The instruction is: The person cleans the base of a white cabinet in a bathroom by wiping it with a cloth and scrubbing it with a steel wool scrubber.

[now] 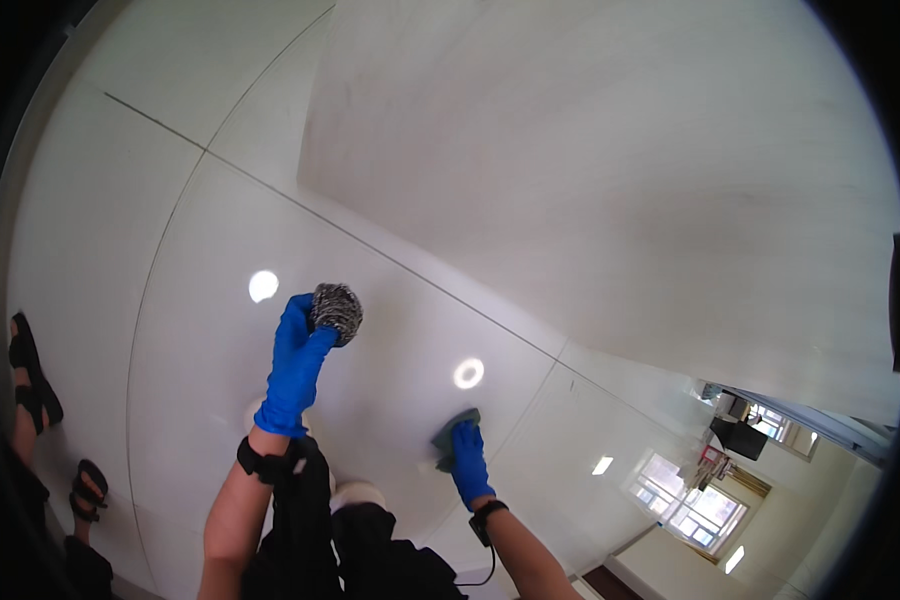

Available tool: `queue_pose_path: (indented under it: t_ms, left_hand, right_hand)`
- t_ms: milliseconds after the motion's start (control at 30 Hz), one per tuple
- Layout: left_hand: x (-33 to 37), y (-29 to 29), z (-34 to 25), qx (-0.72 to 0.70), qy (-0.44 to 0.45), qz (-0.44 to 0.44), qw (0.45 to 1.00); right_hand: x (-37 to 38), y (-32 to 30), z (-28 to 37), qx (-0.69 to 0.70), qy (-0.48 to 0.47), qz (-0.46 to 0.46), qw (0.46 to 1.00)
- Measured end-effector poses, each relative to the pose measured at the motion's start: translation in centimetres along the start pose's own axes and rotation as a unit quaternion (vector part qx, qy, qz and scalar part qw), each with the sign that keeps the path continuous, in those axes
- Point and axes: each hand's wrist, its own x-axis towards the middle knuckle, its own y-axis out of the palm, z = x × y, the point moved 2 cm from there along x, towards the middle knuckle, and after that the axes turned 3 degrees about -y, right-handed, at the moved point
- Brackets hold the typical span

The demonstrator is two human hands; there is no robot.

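My left hand [298, 362], in a blue rubber glove, is closed around a dark grey steel wool scourer [337, 314]. The scourer bulges out past the fingertips, above the pale tiled floor. To the right and lower, my right hand [470, 462], also gloved in blue, grips a dark green cloth or scouring pad [456, 437]; its exact kind is unclear. Part of that green piece is covered by the fingers. Each wrist carries a black strap, and a thin cable runs from the right one.
A large whitish panel or wall [590, 160] fills the upper right. Glossy floor tiles [220, 220] with dark joints reflect lamps. At the left edge stand another person's feet in black sandals [32, 370]. Far right, a room shows windows [705, 515], a black chair [738, 438] and furniture.
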Motion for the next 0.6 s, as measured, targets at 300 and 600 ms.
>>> queue_pose_path:
  t_ms: [300,600]
  left_hand:
    - [-5.8,-2.0,-5.8,0.101,-0.011,0.036,0.994]
    - [-16.6,-4.6,-15.3,0.037,-0.207,-0.108,0.972]
  right_hand:
    - [-3.8,-10.6,1.4,-0.179,-0.122,0.004,0.976]
    - [-25.7,-20.5,2.2,0.505,0.295,0.159,0.795]
